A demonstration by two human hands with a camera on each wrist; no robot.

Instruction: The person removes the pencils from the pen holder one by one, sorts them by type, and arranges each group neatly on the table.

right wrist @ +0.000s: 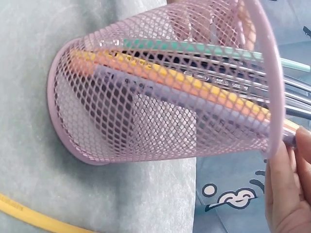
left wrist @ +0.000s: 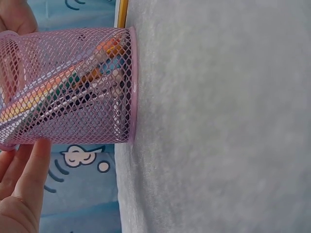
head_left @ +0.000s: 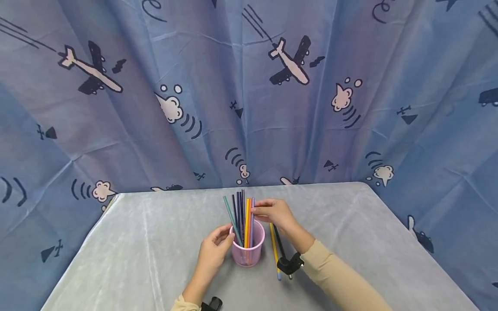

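Note:
A pink mesh pencil cup (head_left: pixel 247 255) stands upright on the table, several pencils leaning inside it. My left hand (head_left: pixel 214 248) holds the cup near its rim on the left side, with fingertips (left wrist: pixel 41 148) against the mesh. Above the right of the rim, my right hand (head_left: pixel 274 212) pinches a purple pencil (head_left: pixel 252 224) between thumb and fingers. The purple pencil's lower end is inside the cup (right wrist: pixel 170 9). Next to it stand an orange-yellow pencil (head_left: pixel 247 220), a teal pencil (head_left: pixel 231 218) and several dark ones (head_left: pixel 238 211).
Right of the cup, under the right forearm, a yellow pencil (head_left: pixel 274 246) and a black pencil (head_left: pixel 279 242) lie on the pale cloth-covered table (head_left: pixel 128 259). A blue patterned curtain (head_left: pixel 218 108) hangs behind the table's far edge.

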